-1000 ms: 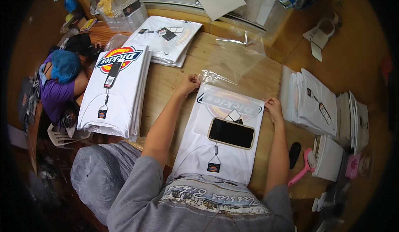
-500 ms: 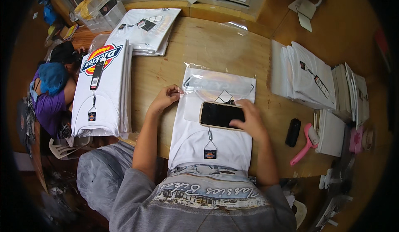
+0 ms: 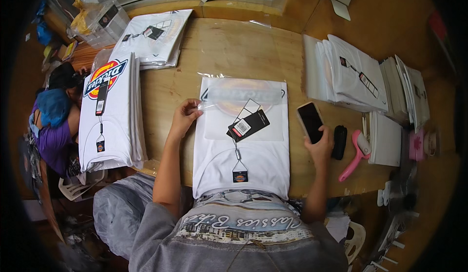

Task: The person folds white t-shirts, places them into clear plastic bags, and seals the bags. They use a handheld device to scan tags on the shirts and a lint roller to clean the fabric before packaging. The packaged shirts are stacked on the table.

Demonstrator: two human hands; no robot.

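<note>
A folded white T-shirt [image 3: 214,157] lies before me, its upper part inside a clear plastic bag [image 3: 234,50] that stretches toward the back of the table. On the shirt rest a black hang tag [image 3: 256,124] and a white gridded card; a cord ties the tag to the small black neck label [image 3: 240,176]. My left hand [image 3: 184,117] pinches the bag's edge at the shirt's left side. To the right of the shirt, my right hand [image 3: 321,145] grips a smartphone [image 3: 308,117] with a dark screen, at the wooden table's surface.
Left stands a stack of folded white T-shirts [image 3: 109,125], with bagged shirts [image 3: 168,33] behind it. More bagged shirts [image 3: 356,72] lie at the right. Nearby are a black pouch [image 3: 339,142], a pink-handled tool [image 3: 358,157] and a white stack [image 3: 386,140]. Another person [image 3: 58,125] sits far left.
My right hand has carried the smartphone off the shirt to the table on the right, uncovering the hang tag. My left hand stays at the bag's left edge. The view has shifted slightly.
</note>
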